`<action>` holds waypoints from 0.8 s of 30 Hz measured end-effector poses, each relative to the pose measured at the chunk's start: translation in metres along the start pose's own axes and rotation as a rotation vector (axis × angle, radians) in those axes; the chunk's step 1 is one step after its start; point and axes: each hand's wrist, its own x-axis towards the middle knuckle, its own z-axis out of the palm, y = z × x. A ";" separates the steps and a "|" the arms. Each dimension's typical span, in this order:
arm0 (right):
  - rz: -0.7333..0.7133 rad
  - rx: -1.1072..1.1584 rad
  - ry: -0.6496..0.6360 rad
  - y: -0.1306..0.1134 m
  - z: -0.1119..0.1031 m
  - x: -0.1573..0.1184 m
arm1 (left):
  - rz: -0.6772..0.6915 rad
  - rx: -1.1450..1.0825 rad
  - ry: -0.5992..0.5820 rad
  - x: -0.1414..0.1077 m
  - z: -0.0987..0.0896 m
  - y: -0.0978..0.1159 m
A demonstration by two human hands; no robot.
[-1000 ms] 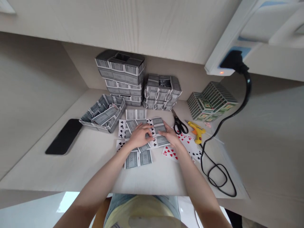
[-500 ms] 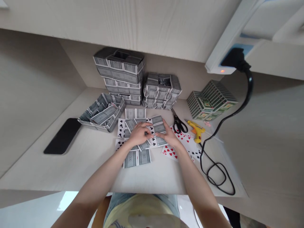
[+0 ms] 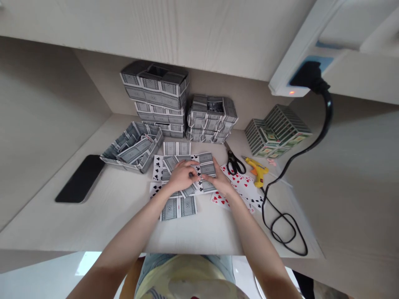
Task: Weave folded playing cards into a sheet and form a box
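Joined playing cards (image 3: 207,169), some showing grey patterned backs and some black club faces, lie in a flat cross-like layout on the desk. My left hand (image 3: 182,177) rests over the middle of this layout, fingers bent and thumb close to the forefinger against a folded card edge. At the right side, my right hand (image 3: 220,181) holds the card panel's edge, its thumb over the top and its fingers along the outer side. Parts of the cards beneath both hands are hidden. Two grey-backed cards (image 3: 177,148) stick out at the back of the layout.
Loose heart cards (image 3: 243,185), black scissors (image 3: 235,162) and a yellow glue gun (image 3: 258,171) with a looping black cord lie on the right. A card-woven tray (image 3: 140,166) and a phone (image 3: 80,178) are on the left. Stacked card boxes (image 3: 158,95) stand behind.
The view has shifted very slightly. Both hands stay at nearly the same places on the cards, with the right thumb still over the panel's edge.
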 end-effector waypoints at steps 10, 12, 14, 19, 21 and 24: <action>-0.070 -0.065 0.073 0.007 0.004 0.008 | -0.193 0.377 0.318 -0.003 0.008 -0.003; -0.021 0.006 0.072 0.007 0.005 0.009 | -0.201 0.406 0.291 -0.004 0.010 -0.005; 0.036 0.058 0.083 0.007 0.004 0.012 | -0.196 0.419 0.269 -0.004 0.012 -0.007; 0.140 0.129 0.120 0.008 0.002 0.030 | -0.189 0.420 0.252 -0.003 0.013 -0.008; 0.137 0.095 0.118 0.009 0.003 0.042 | -0.188 0.415 0.249 -0.003 0.013 -0.009; 0.107 -0.033 0.132 0.011 0.004 0.059 | -0.184 0.401 0.248 -0.004 0.013 -0.010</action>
